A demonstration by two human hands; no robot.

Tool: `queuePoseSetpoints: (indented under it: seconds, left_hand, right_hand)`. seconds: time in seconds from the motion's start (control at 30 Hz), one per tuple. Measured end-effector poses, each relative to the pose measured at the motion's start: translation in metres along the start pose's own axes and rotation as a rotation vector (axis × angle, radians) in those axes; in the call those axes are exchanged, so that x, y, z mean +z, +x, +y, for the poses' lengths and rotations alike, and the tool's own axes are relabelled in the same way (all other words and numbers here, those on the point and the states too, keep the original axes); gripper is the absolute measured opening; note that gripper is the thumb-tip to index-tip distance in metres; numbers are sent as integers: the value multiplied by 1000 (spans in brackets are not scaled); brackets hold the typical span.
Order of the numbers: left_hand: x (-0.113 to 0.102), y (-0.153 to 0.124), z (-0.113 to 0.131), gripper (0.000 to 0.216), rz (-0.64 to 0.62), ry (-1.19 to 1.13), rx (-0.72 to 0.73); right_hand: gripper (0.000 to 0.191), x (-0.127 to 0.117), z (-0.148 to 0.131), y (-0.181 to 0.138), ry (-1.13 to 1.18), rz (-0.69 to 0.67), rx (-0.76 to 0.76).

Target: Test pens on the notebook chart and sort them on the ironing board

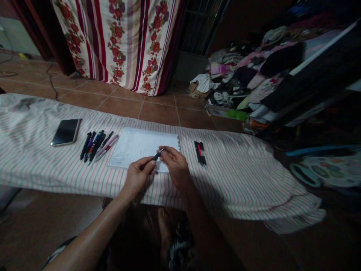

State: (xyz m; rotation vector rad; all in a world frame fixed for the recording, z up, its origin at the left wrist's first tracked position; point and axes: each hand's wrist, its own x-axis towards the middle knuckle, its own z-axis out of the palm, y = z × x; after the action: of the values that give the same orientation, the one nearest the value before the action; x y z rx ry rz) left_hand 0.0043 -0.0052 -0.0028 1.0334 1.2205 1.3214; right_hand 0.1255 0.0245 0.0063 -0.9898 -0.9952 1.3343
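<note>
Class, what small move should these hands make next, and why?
Perhaps the right hand should gently twist the far end of the pen while the left hand steadies it, since both hands hold it above the notebook, one towards each end.

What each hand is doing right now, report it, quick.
Left hand: closed, holding a dark pen.
Right hand: closed, pinching the far end of the same dark pen.

Left forearm (98, 226) angled in from near left, right forearm (201, 218) from near right, left hand (138, 171) and right hand (174, 162) held close together, fingertips pinched, right set slightly farther, bare foot (164, 224) seen between.
</note>
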Motion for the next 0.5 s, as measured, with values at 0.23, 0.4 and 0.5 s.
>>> queuePoseSetpoints:
  seconds: [0.23, 0.4, 0.5]
  left_hand:
    - [1, -1, 6, 25, -39, -79, -97]
    - [-2, 0, 3, 25, -36, -28, -58]
    - [-3, 1, 0, 23, -28, 22, -5]
  right_hand:
    - [28, -7, 1, 1, -16, -26, 65]
    - [25, -8, 2, 3, -125, 33, 0]
    - [24, -5, 3, 3, -118, 61, -33]
